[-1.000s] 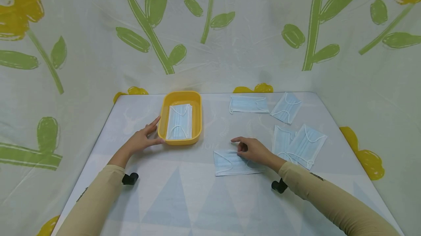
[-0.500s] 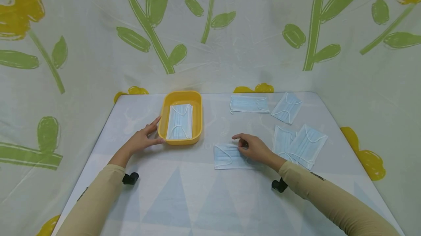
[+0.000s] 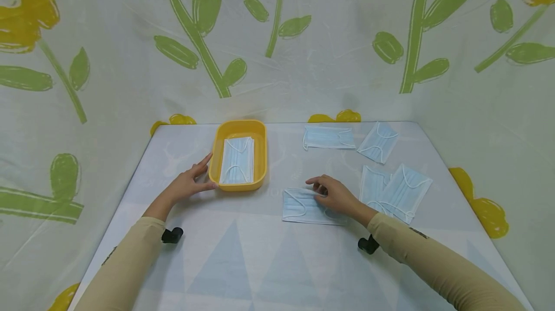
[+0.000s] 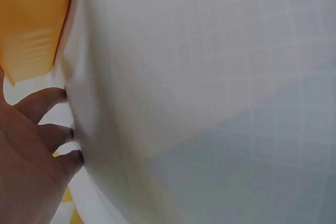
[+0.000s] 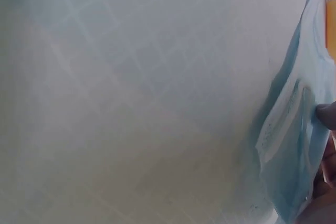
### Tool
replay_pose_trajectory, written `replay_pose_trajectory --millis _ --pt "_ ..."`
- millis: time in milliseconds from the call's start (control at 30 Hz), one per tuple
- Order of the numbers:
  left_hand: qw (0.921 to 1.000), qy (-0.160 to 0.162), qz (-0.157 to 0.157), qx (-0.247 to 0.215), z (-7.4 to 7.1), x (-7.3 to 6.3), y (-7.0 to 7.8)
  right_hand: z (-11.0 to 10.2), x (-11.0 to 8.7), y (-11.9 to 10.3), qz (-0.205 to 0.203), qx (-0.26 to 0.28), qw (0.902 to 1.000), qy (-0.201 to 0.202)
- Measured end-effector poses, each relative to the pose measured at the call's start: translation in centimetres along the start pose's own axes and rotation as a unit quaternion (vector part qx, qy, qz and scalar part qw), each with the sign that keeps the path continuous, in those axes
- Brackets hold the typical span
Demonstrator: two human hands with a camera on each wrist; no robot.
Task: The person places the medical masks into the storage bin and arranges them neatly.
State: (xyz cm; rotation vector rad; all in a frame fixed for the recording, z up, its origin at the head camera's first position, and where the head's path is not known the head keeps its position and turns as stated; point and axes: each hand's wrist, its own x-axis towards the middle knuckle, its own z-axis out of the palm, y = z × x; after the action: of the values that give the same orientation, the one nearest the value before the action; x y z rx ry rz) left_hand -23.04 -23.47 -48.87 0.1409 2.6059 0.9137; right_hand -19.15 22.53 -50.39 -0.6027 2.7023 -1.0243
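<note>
The far edge of a light-blue face mask (image 3: 302, 209) was pinched between the thumb and fingers of the right hand (image 3: 335, 196); in the right wrist view, the thumb was seen pressed against the face of the mask. The held mask was positioned over the near-middle part of the table, to the right of a yellow tray (image 3: 236, 187). Whether its near edge was in contact with the table could not be told.

The tray's left side was touched by the left hand (image 3: 185, 187), whose fingers were spread and closed round nothing. Within the tray, a stack of masks (image 3: 237, 161) was contained, with ear loops exposed on top.

Beyond the right hand, two masks were laid side by side near the back edge: one lengthwise (image 3: 328, 137), one slanted (image 3: 378, 142). Nearer, two overlapping masks (image 3: 406, 190) were placed beside the right forearm. All was supported by a pale table (image 3: 208, 217) patterned with blue triangles, backed by a flower-printed sheet (image 3: 338, 75).
</note>
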Motion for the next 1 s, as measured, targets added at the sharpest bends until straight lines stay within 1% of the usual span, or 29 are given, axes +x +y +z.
replay_pose_trajectory --millis 133,567,700,900,1000 --pt "1.0000 -0.001 0.001 0.000 0.00 -0.04 0.04 0.06 0.01 0.09 -0.002 -0.003 1.0000 -0.004" --pt "1.0000 -0.001 0.008 0.001 -0.05 -0.05 -0.18 0.15 -0.06 0.09 0.008 0.010 0.9996 -0.024" --pt "1.0000 0.000 0.007 0.003 -0.02 -0.04 -0.17 0.10 -0.13 0.20 0.001 0.012 0.9995 -0.029" --pt "1.0000 -0.001 0.006 0.002 0.00 -0.02 -0.19 0.05 -0.20 0.42 -0.021 0.005 0.9995 -0.024" --pt "1.0000 -0.001 0.006 0.002 0.03 0.01 -0.22 0.06 -0.17 0.46 -0.021 0.009 0.9996 -0.020"
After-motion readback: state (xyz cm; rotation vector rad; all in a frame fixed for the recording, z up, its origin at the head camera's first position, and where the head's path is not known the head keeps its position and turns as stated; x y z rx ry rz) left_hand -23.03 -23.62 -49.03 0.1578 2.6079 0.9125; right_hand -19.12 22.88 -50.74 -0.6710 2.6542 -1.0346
